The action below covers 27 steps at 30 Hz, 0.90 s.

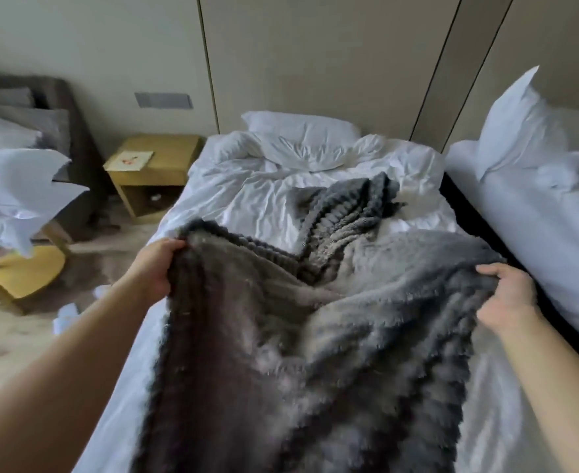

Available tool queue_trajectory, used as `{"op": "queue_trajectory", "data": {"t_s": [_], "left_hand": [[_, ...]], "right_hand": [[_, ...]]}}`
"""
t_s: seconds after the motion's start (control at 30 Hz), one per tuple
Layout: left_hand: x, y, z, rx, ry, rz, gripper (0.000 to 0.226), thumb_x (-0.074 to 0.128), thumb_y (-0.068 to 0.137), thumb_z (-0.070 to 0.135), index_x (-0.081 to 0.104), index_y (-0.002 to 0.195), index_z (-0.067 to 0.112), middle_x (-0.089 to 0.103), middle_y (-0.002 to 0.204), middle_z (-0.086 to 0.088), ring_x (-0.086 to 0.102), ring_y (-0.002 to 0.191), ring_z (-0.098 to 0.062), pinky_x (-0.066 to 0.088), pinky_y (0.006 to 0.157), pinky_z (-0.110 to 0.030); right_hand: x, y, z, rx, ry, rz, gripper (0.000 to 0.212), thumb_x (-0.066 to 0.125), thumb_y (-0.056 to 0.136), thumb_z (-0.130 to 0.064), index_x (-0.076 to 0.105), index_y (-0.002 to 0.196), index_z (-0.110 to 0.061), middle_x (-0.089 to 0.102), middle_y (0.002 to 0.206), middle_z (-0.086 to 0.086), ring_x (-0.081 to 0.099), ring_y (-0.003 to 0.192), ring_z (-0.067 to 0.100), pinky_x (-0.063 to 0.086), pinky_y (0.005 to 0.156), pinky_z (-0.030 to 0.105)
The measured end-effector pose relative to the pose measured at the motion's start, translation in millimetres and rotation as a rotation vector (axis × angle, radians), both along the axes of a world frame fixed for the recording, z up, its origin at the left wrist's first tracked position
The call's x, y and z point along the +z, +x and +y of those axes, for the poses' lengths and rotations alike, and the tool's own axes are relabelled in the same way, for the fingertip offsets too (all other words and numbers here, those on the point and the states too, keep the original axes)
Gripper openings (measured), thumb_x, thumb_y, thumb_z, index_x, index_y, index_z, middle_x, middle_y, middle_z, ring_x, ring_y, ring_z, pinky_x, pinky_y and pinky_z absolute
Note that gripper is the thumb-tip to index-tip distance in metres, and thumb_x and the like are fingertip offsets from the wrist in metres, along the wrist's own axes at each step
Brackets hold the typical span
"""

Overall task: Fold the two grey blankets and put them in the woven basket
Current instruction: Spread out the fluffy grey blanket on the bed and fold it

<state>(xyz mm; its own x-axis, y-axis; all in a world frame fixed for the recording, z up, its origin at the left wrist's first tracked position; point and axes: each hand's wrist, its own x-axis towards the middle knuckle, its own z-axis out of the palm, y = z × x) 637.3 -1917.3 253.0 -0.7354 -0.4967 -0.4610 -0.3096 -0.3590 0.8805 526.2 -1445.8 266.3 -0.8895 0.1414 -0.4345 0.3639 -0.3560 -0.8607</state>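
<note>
Two hands on the grey blanket, ready for the first fold

My left hand (160,268) grips one side of the grey blanket (315,319), with the fingers curled around its edge. My right hand (506,295) pinches the other side, thumb on top. The blanket lies on the bed (247,199), bunched in the middle. I cannot tell if the ribbed grey cloth (349,206) behind it is the second blanket or the same one turned over. The basket is not in view. I think I should lift both sides level, pull the cloth tight so the wrinkles fall out, then bring the corners together evenly. The cloth looks thick, so my grip must stay firm.
</note>
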Motion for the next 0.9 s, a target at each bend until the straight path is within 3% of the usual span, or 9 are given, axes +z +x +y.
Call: {"op": "queue_trajectory", "data": {"t_s": [0.1,0.2,0.37,0.43,0.5,0.57,0.67,0.77,0.9], "left_hand": [[-1.8,12.9,16.5,-0.409,0.038,-0.379,0.05,0.073,0.074,0.046,0.071,0.108,0.009,0.071,0.106,-0.016,0.07,0.088,-0.029,0.057,0.076,-0.038],[6.2,18.5,28.5,-0.673,-0.152,-0.555,0.06,0.078,0.069,0.051,0.071,0.105,0.004,0.073,0.1,-0.017,0.071,0.091,-0.031,0.057,0.072,-0.038],[23.0,-6.6,29.2,-0.092,-0.327,0.119,0.028,0.046,0.1,0.035,0.067,0.104,0.017,0.067,0.098,-0.006,0.061,0.085,-0.019,0.05,0.073,-0.029],[21.6,-7.3,35.2,-0.04,-0.231,0.143,0.028,0.043,0.101,0.032,0.066,0.102,0.016,0.067,0.095,-0.007,0.064,0.081,-0.018,0.053,0.071,-0.031],[13.8,-2.7,43.5,-0.089,-0.201,0.072,0.025,0.051,0.098,0.033,0.066,0.087,0.016,0.072,0.081,-0.003,0.068,0.066,-0.013,0.053,0.056,-0.024],[1.2,4.0,54.3,-0.236,-0.235,-0.051,0.025,0.066,0.087,0.041,0.068,0.085,0.016,0.074,0.07,0.001,0.071,0.06,-0.011,0.054,0.049,-0.021],[-34.3,12.2,69.0,-0.324,-0.341,-0.244,0.027,0.078,0.078,0.028,0.069,0.09,0.006,0.072,0.082,-0.016,0.071,0.074,-0.031,0.059,0.062,-0.037],[-81.4,25.5,76.8,-0.369,-0.66,-0.447,0.011,0.066,0.083,0.015,0.067,0.088,0.005,0.065,0.088,-0.016,0.061,0.076,-0.028,0.051,0.064,-0.028],[-146.0,63.9,74.6,-0.595,-0.899,-0.701,0.027,0.052,0.085,0.011,0.066,0.107,0.005,0.065,0.109,-0.017,0.06,0.1,-0.031,0.049,0.079,-0.029]], "right_hand": [[-12.8,18.3,0.9,0.355,0.303,-0.291,0.025,0.056,0.089,-0.026,0.071,0.088,-0.006,0.069,0.093,0.022,0.068,0.081,0.033,0.054,0.086,0.051],[-7.5,24.8,-0.9,0.623,0.588,-0.381,0.029,0.045,0.091,-0.011,0.065,0.076,0.004,0.067,0.077,0.024,0.066,0.069,0.034,0.053,0.08,0.044],[27.1,-4.9,15.0,-0.057,0.311,0.062,0.012,0.05,0.079,0.004,0.057,0.078,-0.005,0.056,0.063,0.014,0.06,0.053,0.026,0.05,0.041,0.027],[20.0,-8.4,19.4,-0.117,0.274,0.044,0.015,0.047,0.075,0.003,0.053,0.07,-0.009,0.052,0.069,0.011,0.057,0.07,0.027,0.051,0.05,0.031],[4.4,-5.6,14.5,0.026,0.26,0.017,0.01,0.05,0.078,-0.004,0.058,0.083,-0.008,0.058,0.088,0.015,0.058,0.083,0.03,0.052,0.068,0.039],[-18.3,-0.1,7.1,0.235,0.496,-0.008,0.039,0.062,0.086,-0.019,0.056,0.124,-0.013,0.055,0.128,0.011,0.055,0.112,0.032,0.047,0.091,0.042],[-57.9,24.9,-6.1,0.503,0.988,-0.022,0.064,0.064,0.088,-0.014,0.039,0.146,-0.024,0.043,0.146,0.004,0.051,0.121,0.026,0.042,0.084,0.029],[-102.5,53.4,-5.8,0.755,1.157,-0.151,0.056,0.049,0.088,-0.006,0.046,0.14,-0.025,0.063,0.102,0.006,0.053,0.063,0.016,0.036,0.048,0.017],[-164.5,98.4,3.4,1.038,1.356,-0.34,0.017,0.043,0.092,-0.012,0.06,0.087,-0.012,0.051,0.087,0.003,0.046,0.08,0.017,0.035,0.067,0.019]]}}
